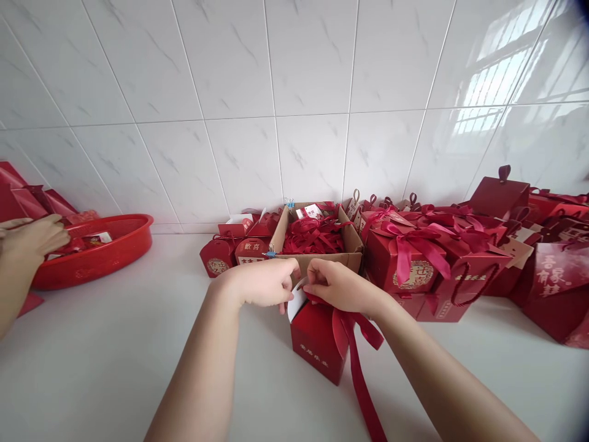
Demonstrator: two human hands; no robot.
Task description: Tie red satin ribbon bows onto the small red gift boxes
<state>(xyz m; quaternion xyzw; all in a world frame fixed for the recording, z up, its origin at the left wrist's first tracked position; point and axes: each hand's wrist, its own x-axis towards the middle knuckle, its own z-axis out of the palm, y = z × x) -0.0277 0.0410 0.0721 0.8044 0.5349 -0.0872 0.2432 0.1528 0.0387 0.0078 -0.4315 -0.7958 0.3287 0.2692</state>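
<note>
A red gift box (317, 341) with small gold lettering stands on the white table before me, its top partly raised so that a flap's white inner side shows. My left hand (271, 283) has its fingers curled closed on the edge of that flap at the box's left. Pinched in my right hand (338, 287), over the top of the box, is a dark red ribbon (361, 374). The ribbon's long tail hangs down the right side and lies on the table. The fingertips of both hands nearly meet, partly hiding the box's top.
Behind the box is a cardboard box (352, 261) of loose red ribbons. Finished red boxes with bows (414, 258) crowd the right; smaller red boxes (218, 255) stand left of the cardboard. At far left, another person's hands (39, 239) work over a red plastic basket (124, 245). A tiled wall rises behind.
</note>
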